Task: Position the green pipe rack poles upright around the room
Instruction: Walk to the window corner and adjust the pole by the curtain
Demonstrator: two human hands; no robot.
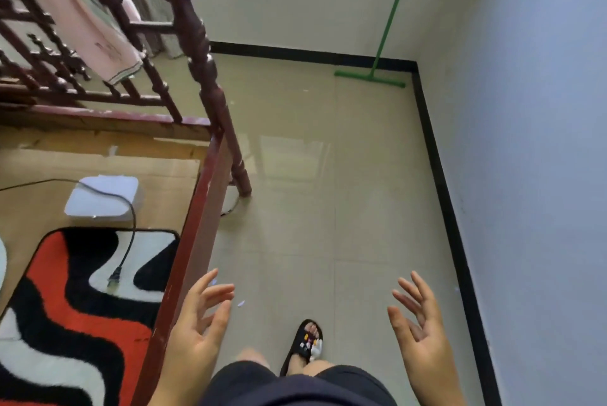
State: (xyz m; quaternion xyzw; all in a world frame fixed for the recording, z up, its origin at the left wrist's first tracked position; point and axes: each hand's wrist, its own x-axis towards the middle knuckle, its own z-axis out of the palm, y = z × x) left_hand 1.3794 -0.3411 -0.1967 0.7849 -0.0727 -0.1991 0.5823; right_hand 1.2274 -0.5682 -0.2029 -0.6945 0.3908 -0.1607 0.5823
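Observation:
A green pipe rack pole (391,16) stands in the far right corner of the room, leaning slightly, with its flat green crossbar foot (369,78) resting on the tiled floor against the black skirting. My left hand (200,323) is low in the view beside the bed frame, palm inward, fingers spread, holding nothing. My right hand (418,327) is low on the right, also spread and empty. Both hands are far from the pole.
A dark red wooden bed frame (193,228) with a turned corner post (200,54) fills the left. On it lie a red, black and white mat (82,317), a white box (103,197) and a black power cord (126,241). A pink towel (82,18) hangs on the rail. Blue wall on the right.

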